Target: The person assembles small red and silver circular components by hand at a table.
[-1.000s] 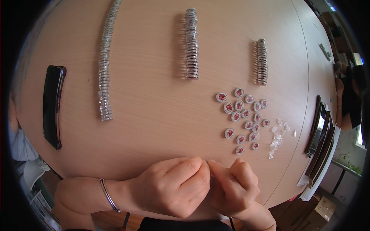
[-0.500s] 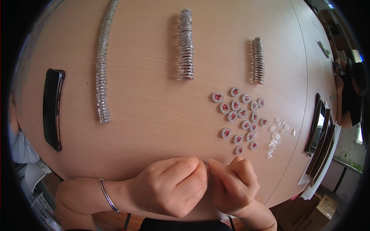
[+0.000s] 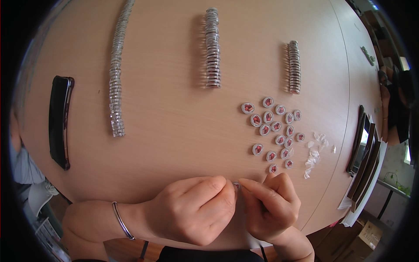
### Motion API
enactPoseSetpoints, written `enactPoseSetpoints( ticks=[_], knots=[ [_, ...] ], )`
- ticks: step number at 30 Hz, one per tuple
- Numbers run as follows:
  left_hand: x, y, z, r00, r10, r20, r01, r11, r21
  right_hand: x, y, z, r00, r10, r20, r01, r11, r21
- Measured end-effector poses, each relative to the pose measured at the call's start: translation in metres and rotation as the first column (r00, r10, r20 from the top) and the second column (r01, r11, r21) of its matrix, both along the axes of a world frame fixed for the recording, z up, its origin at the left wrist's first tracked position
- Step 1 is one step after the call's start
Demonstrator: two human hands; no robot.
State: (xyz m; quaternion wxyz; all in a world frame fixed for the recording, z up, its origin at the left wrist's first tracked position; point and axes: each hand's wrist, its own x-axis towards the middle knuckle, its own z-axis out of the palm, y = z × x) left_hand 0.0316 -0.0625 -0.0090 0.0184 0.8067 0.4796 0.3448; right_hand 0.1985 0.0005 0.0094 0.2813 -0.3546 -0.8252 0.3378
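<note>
Wood-grained tabletop (image 3: 166, 131) spanned the frame. At lower centre, the closed left hand (image 3: 192, 212) apparently pinched a small clear piece (image 3: 236, 184) lying between it and the curled right hand (image 3: 271, 205) (grip indeterminate), which was nearer the round cases (image 3: 276, 126) right of centre.

Smooth wood-grain table (image 3: 166, 109), glossy clear round cases (image 3: 255, 120), perhaps plastic, shiny metal bracelet (image 3: 119, 218), glossy black phone (image 3: 59, 122)
</note>
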Motion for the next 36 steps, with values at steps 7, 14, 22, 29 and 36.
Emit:
enactPoseSetpoints(
  ticks=[7, 14, 22, 29, 36],
  knots=[
    [-0.002, -0.002, 0.002, 1.0, 0.001, -0.002, -0.001, 0.999, -0.046, 0.001, 0.005, -0.006, 0.996, 0.093, -0.011, -0.093, 0.996, 0.008],
    [0.001, -0.001, 0.007, 1.0, 0.023, -0.02, -0.024, 1.0, -0.017, 0.008, 0.003, -0.002, 0.954, -0.251, -0.166, 0.214, 0.953, -0.213],
    [0.0, 0.0, 0.005, 0.999, 0.053, 0.011, -0.052, 0.998, -0.029, 0.014, 0.007, -0.013, 0.796, -0.419, -0.437, 0.336, 0.906, -0.258],
    [0.012, 0.011, 0.023, 0.915, 0.235, 0.327, -0.09, 0.911, -0.403, 0.041, 0.036, -0.008, 0.798, -0.4, -0.45, 0.381, 0.914, -0.137],
    [0.021, 0.008, 0.007, 0.948, 0.236, 0.214, -0.145, 0.918, -0.368, 0.108, 0.043, -0.022, 0.952, -0.3, -0.054, 0.296, 0.953, -0.07]
  ],
)
